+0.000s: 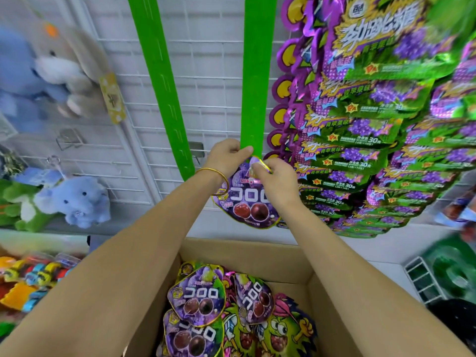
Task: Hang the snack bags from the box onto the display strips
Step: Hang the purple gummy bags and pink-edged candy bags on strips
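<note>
Reaching up from the near edge of the head view, two bare forearms meet at the foot of the right green strip (257,73), which hangs down the white wire grid (211,60) on the far wall. The left hand (228,157), a gold bangle (216,173) on its wrist, has its fingers curled and its thumb laid against the strip's lower end, pinching it. Just below and to the right, the right hand (277,181) pinches the top edge of a purple snack bag (247,204) between thumb and fingertips. The bag dangles from that grasp, touching the left wrist, with its top at the strip's bottom end. Whether it is caught on a hook cannot be told. The left green strip (164,94) hangs to the left, its end behind the left forearm. Near, below the arms, an open cardboard box (247,256) holds more purple bags (198,297) and green cartoon bags (280,331) lying flat. On the right, rows of purple-and-green hanging bags (373,119) overlap down the wall. On the left, a blue plush elephant (74,199) hangs on the grid.
</note>
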The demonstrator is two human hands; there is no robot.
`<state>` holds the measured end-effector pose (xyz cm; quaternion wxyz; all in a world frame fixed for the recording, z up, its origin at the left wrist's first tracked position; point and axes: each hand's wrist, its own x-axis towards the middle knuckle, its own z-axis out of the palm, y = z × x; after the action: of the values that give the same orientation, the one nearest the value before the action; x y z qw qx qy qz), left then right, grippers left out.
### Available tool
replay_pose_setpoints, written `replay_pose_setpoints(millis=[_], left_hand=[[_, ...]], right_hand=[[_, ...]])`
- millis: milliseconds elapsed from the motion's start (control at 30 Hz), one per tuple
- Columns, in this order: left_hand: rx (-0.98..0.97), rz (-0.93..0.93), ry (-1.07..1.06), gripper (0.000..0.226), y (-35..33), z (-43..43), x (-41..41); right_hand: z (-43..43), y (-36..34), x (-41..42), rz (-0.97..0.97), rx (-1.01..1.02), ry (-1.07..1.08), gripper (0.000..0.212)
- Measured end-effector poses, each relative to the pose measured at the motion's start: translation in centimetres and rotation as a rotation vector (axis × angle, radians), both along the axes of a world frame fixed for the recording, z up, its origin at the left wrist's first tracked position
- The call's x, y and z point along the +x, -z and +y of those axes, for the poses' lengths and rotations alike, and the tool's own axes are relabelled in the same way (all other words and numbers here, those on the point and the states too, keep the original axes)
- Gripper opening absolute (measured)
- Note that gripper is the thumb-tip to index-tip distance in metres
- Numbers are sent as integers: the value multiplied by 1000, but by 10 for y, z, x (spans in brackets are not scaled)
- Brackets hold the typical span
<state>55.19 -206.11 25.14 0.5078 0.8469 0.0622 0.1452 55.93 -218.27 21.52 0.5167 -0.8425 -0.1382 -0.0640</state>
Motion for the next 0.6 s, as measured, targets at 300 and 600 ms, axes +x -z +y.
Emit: replay_pose_setpoints(millis=[300,600], left_hand=[[-51,22,25,46,1,2,-4],[-103,7,-4,39,4,2,-5]], right_hand=[[8,-6,-2,26,-34,142,50],[14,-3,-5,39,15,202,52]])
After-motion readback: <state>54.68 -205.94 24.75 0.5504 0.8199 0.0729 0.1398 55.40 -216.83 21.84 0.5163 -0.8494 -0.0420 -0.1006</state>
